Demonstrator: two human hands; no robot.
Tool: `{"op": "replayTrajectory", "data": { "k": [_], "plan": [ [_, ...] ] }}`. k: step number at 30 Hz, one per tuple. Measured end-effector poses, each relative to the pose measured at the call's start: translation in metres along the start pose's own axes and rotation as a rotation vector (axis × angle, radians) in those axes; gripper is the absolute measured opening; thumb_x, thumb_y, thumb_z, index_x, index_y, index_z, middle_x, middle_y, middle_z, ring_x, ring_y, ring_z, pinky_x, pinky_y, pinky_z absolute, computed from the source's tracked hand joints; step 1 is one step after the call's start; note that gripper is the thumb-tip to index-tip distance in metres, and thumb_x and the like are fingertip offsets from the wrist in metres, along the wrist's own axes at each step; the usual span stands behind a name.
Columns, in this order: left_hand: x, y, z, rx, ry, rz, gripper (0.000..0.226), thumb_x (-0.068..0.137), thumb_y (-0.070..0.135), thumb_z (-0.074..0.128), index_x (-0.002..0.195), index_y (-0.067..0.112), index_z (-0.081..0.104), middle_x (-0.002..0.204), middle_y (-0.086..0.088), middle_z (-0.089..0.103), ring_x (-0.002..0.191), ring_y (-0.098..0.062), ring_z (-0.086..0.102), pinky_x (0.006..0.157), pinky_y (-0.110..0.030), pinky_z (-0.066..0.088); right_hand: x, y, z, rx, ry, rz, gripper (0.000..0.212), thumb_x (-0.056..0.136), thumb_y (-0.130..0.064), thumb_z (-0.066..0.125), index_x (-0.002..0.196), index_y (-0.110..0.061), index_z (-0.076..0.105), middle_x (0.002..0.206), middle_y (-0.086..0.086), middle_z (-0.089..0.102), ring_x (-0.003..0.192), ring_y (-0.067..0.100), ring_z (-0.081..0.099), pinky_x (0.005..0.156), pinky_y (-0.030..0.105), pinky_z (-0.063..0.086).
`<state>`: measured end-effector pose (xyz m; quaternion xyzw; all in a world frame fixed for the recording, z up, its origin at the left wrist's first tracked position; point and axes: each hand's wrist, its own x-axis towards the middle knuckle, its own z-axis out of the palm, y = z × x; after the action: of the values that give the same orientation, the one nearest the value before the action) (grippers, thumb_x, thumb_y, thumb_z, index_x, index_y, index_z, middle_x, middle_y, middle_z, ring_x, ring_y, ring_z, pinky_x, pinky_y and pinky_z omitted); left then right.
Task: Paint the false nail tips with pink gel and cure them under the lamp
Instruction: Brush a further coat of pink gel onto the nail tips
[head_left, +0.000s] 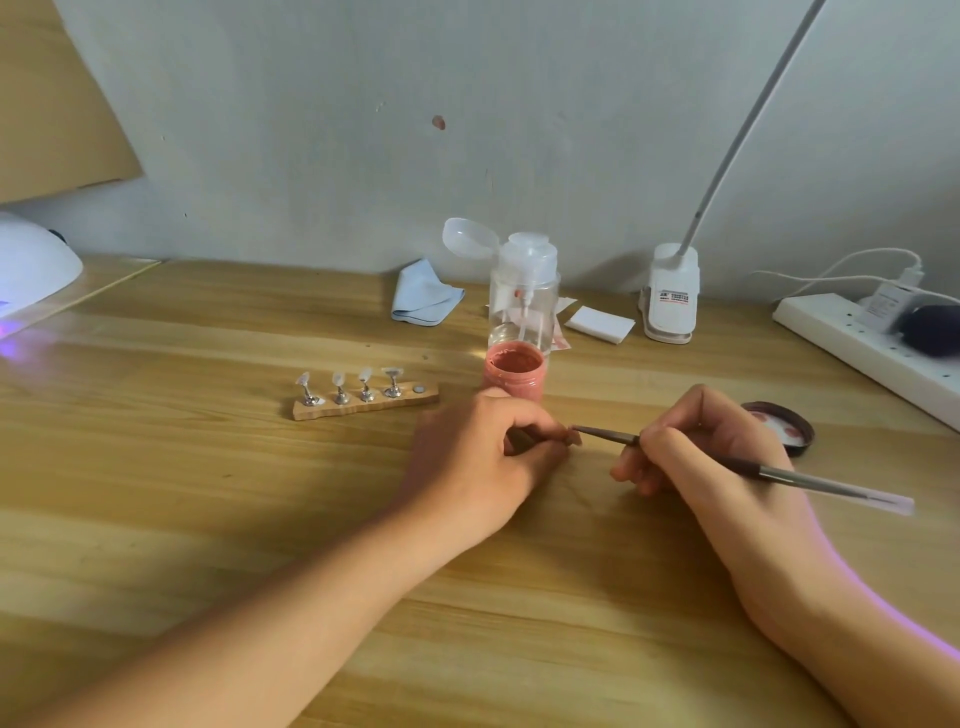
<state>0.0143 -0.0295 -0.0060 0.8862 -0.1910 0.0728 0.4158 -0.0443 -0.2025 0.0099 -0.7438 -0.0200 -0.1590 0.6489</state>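
Note:
My left hand (483, 452) pinches a small holder with a nail tip (573, 439) coated in pink, low over the table. My right hand (711, 457) grips a thin brush (769, 472); its bristle end touches that tip. Just behind my left hand stands an open jar of pink gel (515, 371). To the left lies a wooden strip (363, 408) carrying several clear nail tips on metal stands, with one bare magnet spot at its right end. The white curing lamp (31, 265) sits at the far left edge, glowing violet underneath.
The jar's dark lid (779, 427) lies upside down behind my right hand. A clear pump bottle (524, 296), a blue cloth (423, 293), white pads (600, 323), a clip lamp base (670, 296) and a white power strip (862, 348) line the back of the wooden table.

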Motion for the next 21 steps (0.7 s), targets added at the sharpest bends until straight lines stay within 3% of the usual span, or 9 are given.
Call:
{"op": "replayTrajectory", "data": {
  "k": [8, 12, 17, 21],
  "plan": [
    [0.0007, 0.0003, -0.0005, -0.019, -0.005, -0.013, 0.008, 0.083, 0.036, 0.076, 0.091, 0.037, 0.078, 0.085, 0.019, 0.062, 0.062, 0.005, 0.049, 0.061, -0.015, 0.030, 0.0000, -0.0008, -0.0005, 0.029, 0.025, -0.015, 0.009, 0.085, 0.000, 0.056, 0.077, 0.000, 0.052, 0.065, 0.010, 0.070, 0.061, 0.011, 0.058, 0.059, 0.018, 0.048],
    [0.0009, 0.0007, -0.0005, -0.040, 0.007, -0.027, 0.007, 0.083, 0.034, 0.076, 0.088, 0.038, 0.078, 0.079, 0.023, 0.061, 0.061, 0.002, 0.049, 0.057, -0.011, 0.028, -0.0002, -0.0024, -0.0002, 0.019, 0.009, -0.006, 0.008, 0.084, 0.000, 0.056, 0.077, 0.001, 0.052, 0.065, 0.010, 0.070, 0.061, 0.011, 0.058, 0.059, 0.017, 0.047],
    [0.0010, 0.0001, -0.0010, -0.040, 0.007, -0.019, 0.007, 0.083, 0.035, 0.077, 0.090, 0.036, 0.078, 0.081, 0.018, 0.062, 0.062, 0.001, 0.049, 0.057, -0.012, 0.029, -0.0025, -0.0061, 0.0011, -0.044, -0.042, -0.018, 0.008, 0.087, -0.002, 0.059, 0.080, -0.005, 0.055, 0.072, 0.008, 0.073, 0.065, 0.018, 0.058, 0.069, 0.039, 0.047],
    [0.0005, -0.0001, -0.0008, -0.051, 0.011, -0.013, 0.008, 0.083, 0.034, 0.077, 0.091, 0.035, 0.079, 0.081, 0.017, 0.062, 0.062, 0.001, 0.048, 0.057, -0.012, 0.029, -0.0028, -0.0063, 0.0010, -0.083, -0.044, -0.028, 0.015, 0.088, 0.001, 0.059, 0.078, -0.010, 0.057, 0.072, 0.007, 0.074, 0.065, 0.021, 0.056, 0.069, 0.043, 0.046]
  ]
}}
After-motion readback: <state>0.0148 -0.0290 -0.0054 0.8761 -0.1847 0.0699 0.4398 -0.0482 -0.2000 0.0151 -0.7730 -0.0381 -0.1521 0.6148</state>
